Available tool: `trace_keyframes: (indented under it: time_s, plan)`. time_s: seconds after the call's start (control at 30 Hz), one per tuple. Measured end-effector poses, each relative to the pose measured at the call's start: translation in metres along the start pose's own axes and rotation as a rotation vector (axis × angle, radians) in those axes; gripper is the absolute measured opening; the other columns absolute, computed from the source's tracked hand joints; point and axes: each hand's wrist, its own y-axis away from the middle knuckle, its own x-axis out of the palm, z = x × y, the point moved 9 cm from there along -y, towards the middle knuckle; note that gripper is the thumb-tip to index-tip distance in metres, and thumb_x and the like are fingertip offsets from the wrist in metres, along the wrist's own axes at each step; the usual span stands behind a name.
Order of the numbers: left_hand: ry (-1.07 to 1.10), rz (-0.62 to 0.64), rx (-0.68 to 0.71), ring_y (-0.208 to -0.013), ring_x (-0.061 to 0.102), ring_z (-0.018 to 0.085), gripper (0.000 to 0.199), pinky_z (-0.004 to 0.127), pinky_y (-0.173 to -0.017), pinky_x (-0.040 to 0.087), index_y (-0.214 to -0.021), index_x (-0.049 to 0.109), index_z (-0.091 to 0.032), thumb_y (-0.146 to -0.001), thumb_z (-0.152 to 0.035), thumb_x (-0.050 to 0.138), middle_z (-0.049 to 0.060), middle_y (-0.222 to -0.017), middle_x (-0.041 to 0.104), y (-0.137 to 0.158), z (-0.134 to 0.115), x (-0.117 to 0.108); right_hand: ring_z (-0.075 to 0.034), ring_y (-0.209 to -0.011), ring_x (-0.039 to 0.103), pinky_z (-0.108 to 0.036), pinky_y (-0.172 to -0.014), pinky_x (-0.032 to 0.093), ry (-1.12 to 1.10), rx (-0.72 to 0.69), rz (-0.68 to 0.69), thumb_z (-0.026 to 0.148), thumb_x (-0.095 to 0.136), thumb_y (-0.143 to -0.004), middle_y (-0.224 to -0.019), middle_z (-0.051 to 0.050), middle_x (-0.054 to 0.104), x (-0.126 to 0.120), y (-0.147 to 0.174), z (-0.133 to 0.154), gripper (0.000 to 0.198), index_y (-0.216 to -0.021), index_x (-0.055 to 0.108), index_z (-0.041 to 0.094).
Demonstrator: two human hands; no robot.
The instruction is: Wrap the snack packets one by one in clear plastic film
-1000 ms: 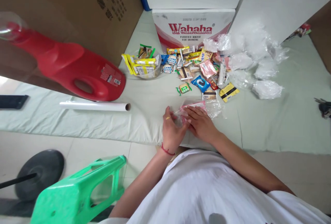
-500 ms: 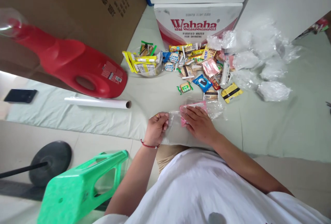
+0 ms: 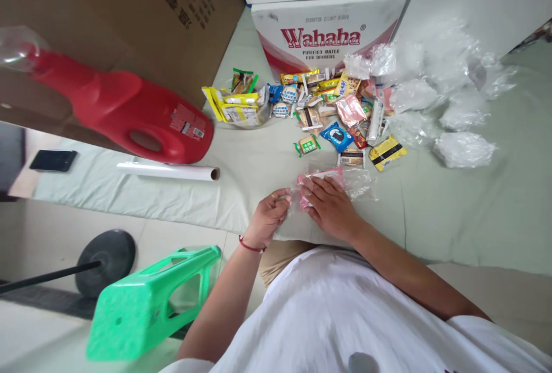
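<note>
My left hand (image 3: 272,215) is closed in a pinch on the edge of a clear plastic film (image 3: 361,182). The film runs around and past a pink packet (image 3: 304,192) at the table's front edge. My right hand (image 3: 331,203) lies flat on the packet with the fingers stretched out, covering most of it. Just beyond my hands lie a wafer packet (image 3: 351,158), a yellow packet with a dark band (image 3: 388,153) and a blue cookie packet (image 3: 337,137).
A red bottle (image 3: 142,108) and a white roll (image 3: 172,171) lie on the left. A Wahaha carton (image 3: 328,34) stands behind a clear bag of snacks (image 3: 241,107) and the loose snack pile. Crumpled clear plastic bundles (image 3: 466,149) sit right. A green stool (image 3: 129,310) is below.
My left hand has moved right, closer to the pink packet, and the film between the hands is gathered shorter. My right hand stays on the packet. The view has shifted slightly.
</note>
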Motion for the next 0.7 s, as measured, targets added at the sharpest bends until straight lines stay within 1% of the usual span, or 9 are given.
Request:
trace_keyframes:
  time_s: [0.07, 0.13, 0.23, 0.33, 0.43, 0.53, 0.63, 0.67, 0.7]
  plan:
    - [-0.058, 0.005, 0.025, -0.045, 0.031, 0.004, 0.056, 0.02, -0.046, 0.02, -0.094, 0.069, -0.015, -0.059, -0.052, 0.091, -0.011, -0.052, 0.041, -0.004, -0.003, 0.006, -0.028, -0.153, 0.04, -0.053, -0.129, 0.028, -0.001, -0.003, -0.006, 0.025, 0.055, -0.102, -0.165, -0.01, 0.046, 0.0, 0.0, 0.0, 0.048, -0.149, 0.058, 0.018]
    - [-0.11, -0.022, 0.039, -0.048, 0.034, 0.004, 0.046, 0.021, -0.048, 0.023, -0.077, 0.066, -0.015, -0.057, -0.049, 0.09, -0.009, -0.053, 0.045, -0.006, -0.005, 0.006, -0.028, -0.152, 0.041, -0.052, -0.129, 0.029, 0.01, -0.004, -0.009, 0.025, 0.056, -0.102, -0.165, -0.01, 0.046, -0.001, 0.001, 0.0, 0.045, -0.146, 0.061, 0.018]
    - [-0.127, -0.132, 0.074, -0.048, 0.034, 0.005, 0.041, 0.021, -0.048, 0.024, -0.068, 0.061, -0.017, -0.06, -0.049, 0.086, -0.008, -0.053, 0.046, -0.005, -0.009, -0.012, -0.028, -0.15, 0.043, -0.051, -0.129, 0.029, 0.024, 0.001, -0.001, 0.025, 0.056, -0.102, -0.165, -0.009, 0.047, -0.001, 0.001, 0.0, 0.045, -0.147, 0.059, 0.018]
    - [-0.119, -0.194, 0.088, -0.046, 0.031, 0.005, 0.037, 0.021, -0.047, 0.019, -0.071, 0.06, -0.018, -0.064, -0.047, 0.083, -0.009, -0.05, 0.042, -0.004, -0.01, -0.033, -0.027, -0.151, 0.042, -0.051, -0.128, 0.029, 0.028, 0.004, -0.004, 0.025, 0.056, -0.102, -0.166, -0.008, 0.045, -0.001, 0.0, 0.0, 0.047, -0.149, 0.058, 0.018]
    - [-0.101, -0.211, 0.107, -0.046, 0.034, 0.006, 0.035, 0.021, -0.047, 0.021, -0.073, 0.059, -0.018, -0.065, -0.044, 0.081, -0.008, -0.051, 0.045, -0.001, -0.011, -0.044, -0.027, -0.151, 0.042, -0.051, -0.128, 0.03, 0.031, 0.003, -0.014, 0.025, 0.056, -0.102, -0.166, -0.008, 0.045, -0.001, 0.0, 0.0, 0.047, -0.149, 0.057, 0.018]
    - [-0.056, -0.174, 0.15, -0.051, 0.043, 0.006, 0.042, 0.02, -0.048, 0.027, -0.093, 0.064, -0.017, -0.067, -0.044, 0.084, -0.006, -0.063, 0.056, -0.001, -0.015, -0.036, -0.027, -0.15, 0.043, -0.052, -0.127, 0.03, 0.028, -0.001, -0.018, 0.025, 0.056, -0.102, -0.166, -0.008, 0.045, -0.002, 0.001, 0.001, 0.047, -0.149, 0.058, 0.019]
    - [-0.009, -0.11, 0.126, -0.054, 0.049, 0.007, 0.069, 0.021, -0.053, 0.036, -0.122, 0.06, -0.02, -0.064, -0.043, 0.088, -0.005, -0.079, 0.067, -0.008, -0.012, -0.018, -0.028, -0.15, 0.044, -0.052, -0.127, 0.03, 0.033, -0.009, -0.025, 0.025, 0.056, -0.102, -0.165, -0.008, 0.046, -0.002, 0.001, 0.001, 0.045, -0.147, 0.06, 0.019]
    - [-0.01, -0.113, 0.124, -0.054, 0.051, 0.007, 0.071, 0.022, -0.055, 0.039, -0.123, 0.06, -0.02, -0.062, -0.042, 0.088, -0.005, -0.08, 0.067, -0.013, -0.012, -0.015, -0.028, -0.15, 0.044, -0.052, -0.127, 0.03, 0.039, -0.011, -0.028, 0.026, 0.055, -0.102, -0.165, -0.009, 0.047, -0.002, 0.001, 0.001, 0.044, -0.146, 0.06, 0.018]
    - [-0.023, -0.13, 0.133, -0.055, 0.052, 0.008, 0.066, 0.022, -0.057, 0.04, -0.118, 0.063, -0.019, -0.061, -0.042, 0.087, -0.005, -0.077, 0.067, -0.017, -0.013, -0.014, -0.028, -0.15, 0.044, -0.052, -0.127, 0.03, 0.044, -0.013, -0.03, 0.026, 0.055, -0.103, -0.164, -0.01, 0.047, -0.001, 0.001, 0.001, 0.044, -0.145, 0.061, 0.017]
